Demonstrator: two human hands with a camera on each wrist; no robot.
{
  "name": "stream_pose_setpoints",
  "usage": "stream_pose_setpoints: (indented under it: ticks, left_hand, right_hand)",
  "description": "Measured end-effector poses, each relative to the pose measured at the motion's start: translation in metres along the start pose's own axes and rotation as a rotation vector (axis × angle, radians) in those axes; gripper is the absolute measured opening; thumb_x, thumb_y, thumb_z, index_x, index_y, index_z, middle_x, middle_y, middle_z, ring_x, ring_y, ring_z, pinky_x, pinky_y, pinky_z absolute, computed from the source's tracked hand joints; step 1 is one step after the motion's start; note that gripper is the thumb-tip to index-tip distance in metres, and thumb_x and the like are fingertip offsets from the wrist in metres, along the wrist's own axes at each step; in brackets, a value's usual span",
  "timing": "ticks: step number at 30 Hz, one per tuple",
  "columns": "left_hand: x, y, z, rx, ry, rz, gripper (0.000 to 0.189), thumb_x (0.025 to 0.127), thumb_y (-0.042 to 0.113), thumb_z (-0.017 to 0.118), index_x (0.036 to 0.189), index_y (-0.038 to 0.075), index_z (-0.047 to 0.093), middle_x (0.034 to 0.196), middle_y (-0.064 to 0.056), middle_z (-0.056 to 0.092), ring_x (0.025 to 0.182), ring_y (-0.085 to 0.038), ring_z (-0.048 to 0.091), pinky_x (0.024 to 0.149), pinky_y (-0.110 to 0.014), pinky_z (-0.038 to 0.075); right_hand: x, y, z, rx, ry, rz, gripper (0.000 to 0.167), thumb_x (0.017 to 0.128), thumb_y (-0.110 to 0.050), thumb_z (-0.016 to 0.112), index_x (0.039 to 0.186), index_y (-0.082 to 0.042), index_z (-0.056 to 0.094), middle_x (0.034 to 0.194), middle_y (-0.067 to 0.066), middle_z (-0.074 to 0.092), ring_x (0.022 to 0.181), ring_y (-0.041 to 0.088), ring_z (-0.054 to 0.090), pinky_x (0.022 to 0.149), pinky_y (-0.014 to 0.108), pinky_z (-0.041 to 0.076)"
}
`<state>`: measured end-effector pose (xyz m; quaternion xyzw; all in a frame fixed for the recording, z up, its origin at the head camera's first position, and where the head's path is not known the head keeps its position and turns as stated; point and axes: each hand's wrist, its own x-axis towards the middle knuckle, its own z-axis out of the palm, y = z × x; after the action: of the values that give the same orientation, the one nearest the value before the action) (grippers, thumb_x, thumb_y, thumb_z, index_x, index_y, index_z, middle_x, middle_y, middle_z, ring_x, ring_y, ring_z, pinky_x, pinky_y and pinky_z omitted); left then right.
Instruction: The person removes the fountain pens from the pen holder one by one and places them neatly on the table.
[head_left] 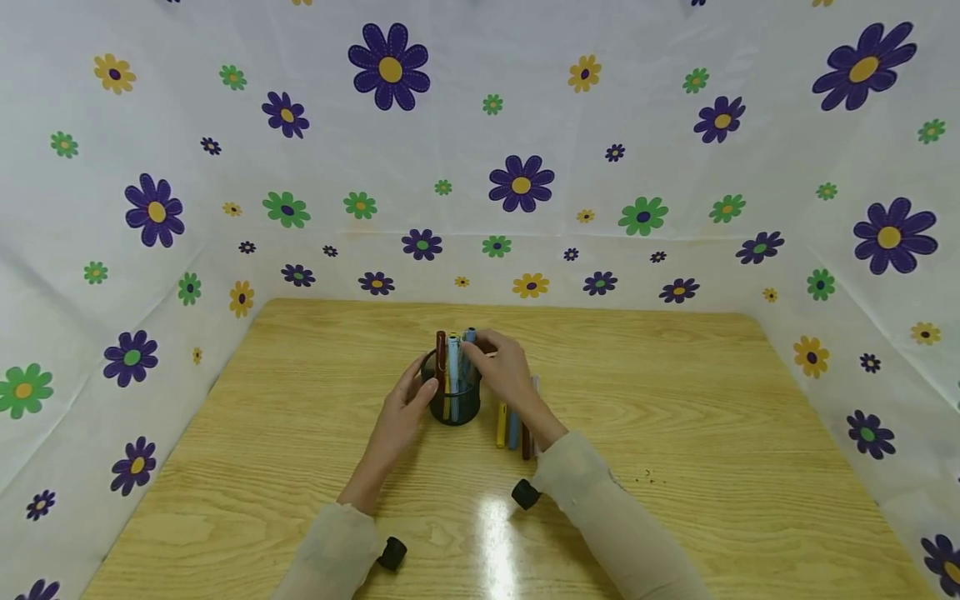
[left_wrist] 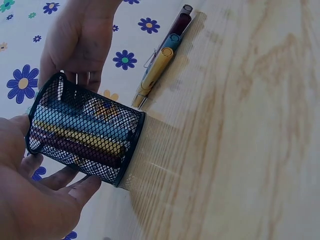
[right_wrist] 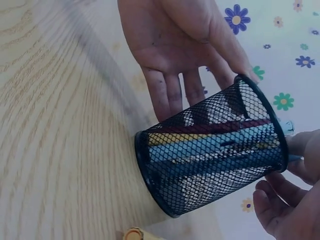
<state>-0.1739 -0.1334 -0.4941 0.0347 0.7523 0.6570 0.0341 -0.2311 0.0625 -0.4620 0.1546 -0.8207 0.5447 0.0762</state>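
Note:
A black mesh pen cup (head_left: 467,410) stands on the wooden table with several pens in it. Among them are a dark red pen (head_left: 441,354), a light blue pen (head_left: 453,358) and a yellow one, their upper ends above the rim. My left hand (head_left: 399,417) holds the cup from the left, thumb near the rim and fingers along the mesh in the left wrist view. At the right side of the rim, my right hand (head_left: 510,371) pinches the upper end of a blue pen (head_left: 470,334) that stands inside the cup.
Right of the cup, under the right forearm, lie a yellow pen (head_left: 501,427), a blue pen (head_left: 513,432), a dark red pen (head_left: 527,443) and a pale pen (head_left: 536,384) side by side. Small dark specks (head_left: 649,477) dot the table (head_left: 675,400). Flower-printed cloth (head_left: 465,150) walls the back and sides.

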Motion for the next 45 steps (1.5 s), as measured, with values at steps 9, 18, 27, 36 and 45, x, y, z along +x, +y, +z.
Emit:
stream_pose_setpoints:
  ticks: [9, 18, 27, 36, 45]
  left_hand:
    - [0.0, 0.001, 0.0, 0.021, 0.01, -0.001, 0.059, 0.11, 0.032, 0.053, 0.164, 0.019, 0.032, 0.157, -0.023, 0.044, 0.145, -0.039, 0.04, 0.117, -0.06, 0.032]
    - [-0.002, 0.002, -0.001, 0.034, 0.012, -0.001, 0.064, 0.109, 0.04, 0.054, 0.164, 0.016, 0.032, 0.156, -0.025, 0.043, 0.145, -0.042, 0.04, 0.116, -0.062, 0.032]
    - [-0.003, 0.002, 0.0, 0.023, 0.01, 0.002, 0.066, 0.108, 0.041, 0.055, 0.164, 0.017, 0.031, 0.157, -0.024, 0.043, 0.146, -0.039, 0.04, 0.117, -0.059, 0.033]
    - [-0.002, 0.001, 0.0, 0.013, 0.008, 0.016, 0.064, 0.109, 0.039, 0.054, 0.164, 0.016, 0.031, 0.157, -0.023, 0.044, 0.145, -0.038, 0.04, 0.117, -0.058, 0.032]
    - [-0.001, 0.001, 0.001, 0.022, 0.006, 0.008, 0.065, 0.108, 0.041, 0.054, 0.164, 0.018, 0.031, 0.157, -0.023, 0.043, 0.146, -0.039, 0.039, 0.117, -0.059, 0.032]
  right_hand:
    - [-0.002, -0.01, -0.01, 0.115, 0.089, 0.022, 0.025, 0.106, -0.022, 0.063, 0.115, -0.001, 0.072, 0.101, 0.012, 0.072, 0.095, 0.025, 0.069, 0.081, 0.041, 0.059]
    - [-0.002, -0.021, -0.018, 0.233, 0.097, 0.017, 0.023, 0.106, -0.017, 0.062, 0.116, 0.003, 0.069, 0.105, 0.021, 0.07, 0.096, 0.034, 0.071, 0.081, 0.031, 0.06]
    - [-0.014, -0.062, -0.042, 0.269, 0.118, -0.003, 0.02, 0.105, -0.004, 0.059, 0.115, 0.013, 0.066, 0.108, 0.034, 0.066, 0.097, 0.047, 0.067, 0.078, 0.022, 0.056]
    - [-0.02, -0.068, -0.065, 0.296, 0.21, -0.035, 0.02, 0.105, -0.004, 0.059, 0.112, 0.013, 0.067, 0.101, 0.032, 0.067, 0.091, 0.046, 0.066, 0.082, 0.036, 0.06]
    - [-0.027, -0.063, -0.088, 0.293, 0.214, -0.001, 0.025, 0.106, -0.007, 0.059, 0.119, 0.014, 0.064, 0.106, 0.033, 0.067, 0.087, 0.023, 0.068, 0.087, 0.043, 0.058]
